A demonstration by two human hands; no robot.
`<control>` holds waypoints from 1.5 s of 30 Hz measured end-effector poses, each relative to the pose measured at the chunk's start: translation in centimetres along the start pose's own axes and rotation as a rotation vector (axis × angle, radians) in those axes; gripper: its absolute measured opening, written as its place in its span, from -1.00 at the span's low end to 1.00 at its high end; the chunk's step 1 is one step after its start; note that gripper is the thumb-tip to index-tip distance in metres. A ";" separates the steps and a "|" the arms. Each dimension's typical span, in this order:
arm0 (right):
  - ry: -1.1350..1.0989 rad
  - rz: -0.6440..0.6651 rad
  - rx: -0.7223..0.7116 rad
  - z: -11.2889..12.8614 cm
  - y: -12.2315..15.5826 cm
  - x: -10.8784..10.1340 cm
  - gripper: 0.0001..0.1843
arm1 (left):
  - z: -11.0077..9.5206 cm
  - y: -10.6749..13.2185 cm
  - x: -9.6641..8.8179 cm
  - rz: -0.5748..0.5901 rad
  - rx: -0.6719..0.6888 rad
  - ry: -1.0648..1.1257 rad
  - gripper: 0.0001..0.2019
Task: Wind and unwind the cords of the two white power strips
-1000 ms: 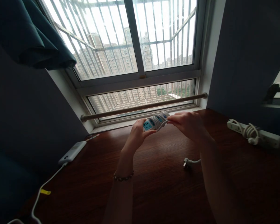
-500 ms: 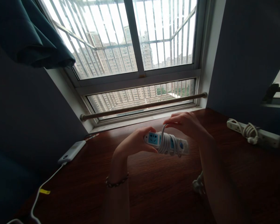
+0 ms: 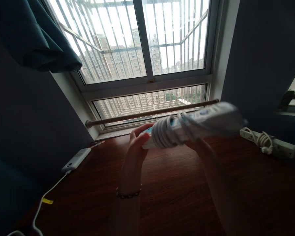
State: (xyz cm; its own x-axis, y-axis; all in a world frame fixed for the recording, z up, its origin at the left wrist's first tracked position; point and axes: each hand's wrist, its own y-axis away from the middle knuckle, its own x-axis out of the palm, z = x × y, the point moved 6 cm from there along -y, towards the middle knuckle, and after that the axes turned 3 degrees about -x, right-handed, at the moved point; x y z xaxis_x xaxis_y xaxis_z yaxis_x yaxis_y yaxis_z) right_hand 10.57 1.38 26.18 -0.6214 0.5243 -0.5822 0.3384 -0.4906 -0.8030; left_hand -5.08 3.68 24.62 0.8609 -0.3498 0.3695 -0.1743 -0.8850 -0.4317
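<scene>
My left hand is closed on the left end of a white power strip with blue sockets. It holds the strip in the air above the dark wooden desk. The strip's white cord is wound in several turns round its middle. The strip is tilted up to the right and blurred by motion. My right hand is under and behind the strip. Only its wrist and back show, and its fingers are hidden.
A second white power strip with a bundled cord lies at the desk's right edge. A power bank with a white cable lies at the left. A rod runs along the window sill, and a dark curtain hangs at the upper left.
The power strip has swung up and to the right, closer to the camera. My right hand went from pinching the cord on top to below the strip. The loose plug is out of sight.
</scene>
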 end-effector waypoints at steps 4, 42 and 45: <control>-0.553 0.411 0.321 -1.6 0.9 4.6 -0.70 | 0.9 -0.7 -1.8 -0.388 -0.080 0.240 -0.76; -0.875 0.277 0.637 0.3 1.7 1.9 -0.84 | 3.6 -2.1 -2.5 -0.427 0.079 -1.139 -0.39; -0.978 0.178 0.740 -0.5 1.6 1.4 -0.80 | 4.0 -2.3 -2.2 -0.333 0.058 -1.188 -0.41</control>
State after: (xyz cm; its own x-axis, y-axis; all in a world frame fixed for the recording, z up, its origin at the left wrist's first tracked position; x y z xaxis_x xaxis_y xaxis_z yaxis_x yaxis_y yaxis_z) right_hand 10.63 1.70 24.05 -0.9815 -0.1734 -0.0807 0.1891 -0.9434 -0.2723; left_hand -4.65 7.72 21.57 0.7644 0.4127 -0.4954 0.1315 -0.8520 -0.5068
